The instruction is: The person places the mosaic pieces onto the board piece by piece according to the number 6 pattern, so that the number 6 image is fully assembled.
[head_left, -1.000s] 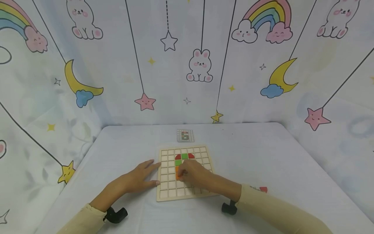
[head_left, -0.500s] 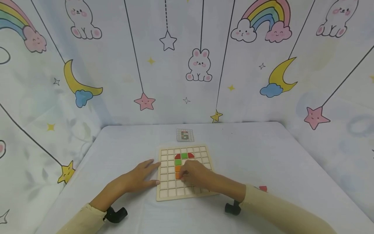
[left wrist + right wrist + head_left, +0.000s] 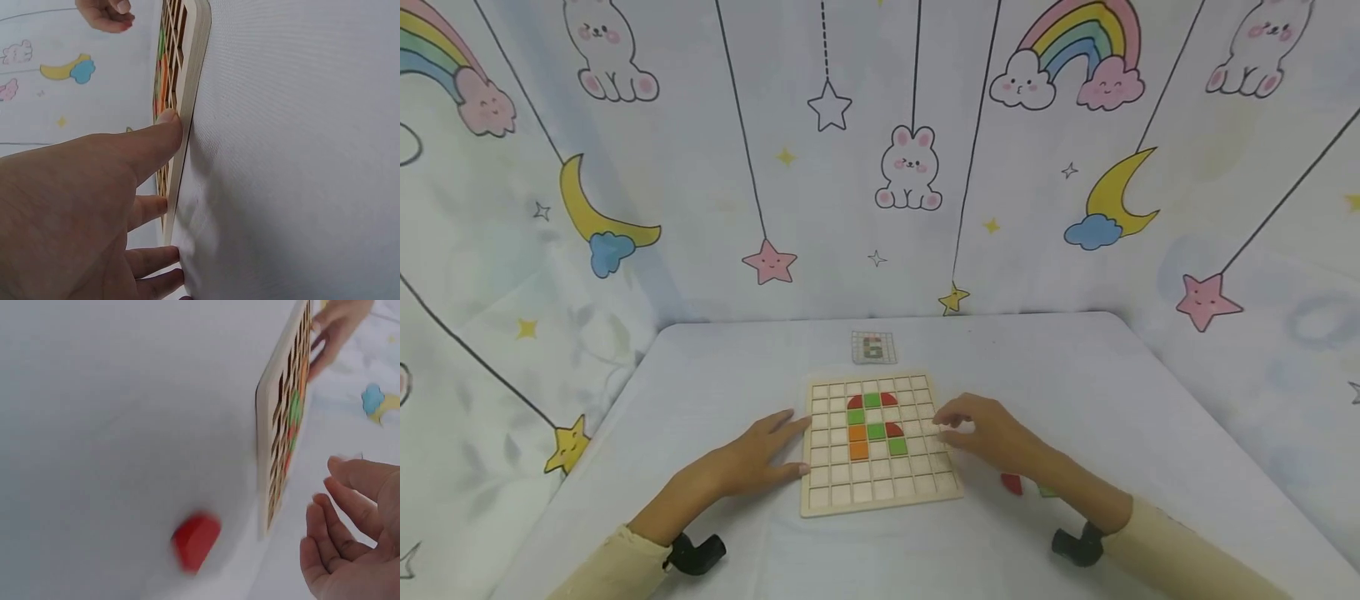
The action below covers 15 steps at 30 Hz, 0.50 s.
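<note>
A wooden grid board (image 3: 835, 492) lies on the white-covered table. Green squares (image 3: 876, 432), red quarter-round tiles (image 3: 893, 429) and two orange squares (image 3: 858, 450) sit in its cells. The left hand (image 3: 752, 458) rests along the left edge, thumb and fingertips touching the rim in the left wrist view. By the right edge, the right hand (image 3: 992, 429) hovers with loosely bent fingers and holds nothing; a gap shows between thumb and fingers in the right wrist view. A loose red tile (image 3: 195, 540) lies on the cloth below that hand.
A small pattern card (image 3: 874, 347) with a coloured figure on a grid lies behind the board. Beside the right forearm, a green tile (image 3: 1047, 492) shows partly. A printed cloth backdrop (image 3: 700, 167) rises behind and at both sides of the table.
The right hand has left the middle of the board and moved right to its edge. Green and red tiles that it covered now show in the cells. The left hand has stayed put.
</note>
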Motion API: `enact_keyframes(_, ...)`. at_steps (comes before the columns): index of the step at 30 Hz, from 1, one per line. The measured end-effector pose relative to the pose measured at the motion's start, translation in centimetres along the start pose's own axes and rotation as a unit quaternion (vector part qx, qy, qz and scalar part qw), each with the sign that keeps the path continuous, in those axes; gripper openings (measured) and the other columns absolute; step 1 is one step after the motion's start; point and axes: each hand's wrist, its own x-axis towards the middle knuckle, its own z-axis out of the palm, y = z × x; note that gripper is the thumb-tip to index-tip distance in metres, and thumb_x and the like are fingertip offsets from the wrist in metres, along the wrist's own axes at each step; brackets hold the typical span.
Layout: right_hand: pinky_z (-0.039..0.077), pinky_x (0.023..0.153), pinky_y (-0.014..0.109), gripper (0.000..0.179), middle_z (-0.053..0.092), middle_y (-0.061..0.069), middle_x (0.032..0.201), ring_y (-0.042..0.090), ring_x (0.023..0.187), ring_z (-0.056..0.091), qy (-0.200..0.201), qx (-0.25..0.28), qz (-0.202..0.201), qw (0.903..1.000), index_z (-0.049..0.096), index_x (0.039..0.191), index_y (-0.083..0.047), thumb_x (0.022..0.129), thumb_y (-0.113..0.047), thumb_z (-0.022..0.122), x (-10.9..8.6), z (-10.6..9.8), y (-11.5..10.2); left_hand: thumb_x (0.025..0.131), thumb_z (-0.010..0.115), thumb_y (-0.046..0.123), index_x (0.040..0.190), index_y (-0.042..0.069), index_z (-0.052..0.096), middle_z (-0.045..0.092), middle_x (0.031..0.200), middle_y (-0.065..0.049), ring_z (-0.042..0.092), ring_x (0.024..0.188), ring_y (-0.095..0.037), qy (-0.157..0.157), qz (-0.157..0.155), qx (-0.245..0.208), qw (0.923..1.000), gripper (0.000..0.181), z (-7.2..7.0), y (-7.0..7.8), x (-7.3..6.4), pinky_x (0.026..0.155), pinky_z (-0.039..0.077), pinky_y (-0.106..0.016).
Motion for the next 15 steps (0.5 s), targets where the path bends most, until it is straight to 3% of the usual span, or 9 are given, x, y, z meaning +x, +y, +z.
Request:
enact_keyframes(8, 0.058, 0.101, 0.055, 0.031, 0.073, 0.004, 0.119, 0.024, 0.113, 0.067, 0.032, -0.008, 0.032, 0.999, 0.073, 0.125, -0.013, 0.098, -0.029, 0.078, -5.0, -4.9, 3.8, 0.099, 0.07, 0.051, 0.165, 0.014, 0.038, 0.025, 0.169, -0.029, 0.026, 0.155, -0.053, -0.001, -0.005, -0.002, 1.0, 0.082, 0.1, 0.2, -0.1, 0.121, 0.03, -0.07)
enact_keyframes(12, 0.059, 0.1, 0.054, 0.04, 0.072, 0.006, 0.124, 0.029, 0.118, 0.067, 0.007, 0.005, 0.049, 0.9987, 0.07, 0.131, -0.012, 0.097, -0.033, 0.078, -7.4, -6.9, 5.7, 0.1, 0.07, 0.051, 0.164, 0.013, 0.038, 0.026, 0.168, -0.03, 0.026, 0.155, -0.053, 0.002, 0.0, -0.005, 1.0, 0.082, 0.0, 0.3, -0.2, 0.121, 0.03, -0.071)
enact_keyframes(15, 0.062, 0.097, 0.042, 0.045, 0.072, 0.005, 0.126, 0.031, 0.12, 0.067, -0.021, 0.014, 0.065, 0.9976, 0.068, 0.133, -0.011, 0.096, -0.032, 0.079, -9.0, -7.9, 7.2, 0.1, 0.07, 0.051, 0.165, 0.013, 0.038, 0.025, 0.168, -0.03, 0.026, 0.155, -0.053, 0.002, 0.001, -0.006, 1.0, 0.081, 0.0, 0.3, -0.1, 0.121, 0.03, -0.071)
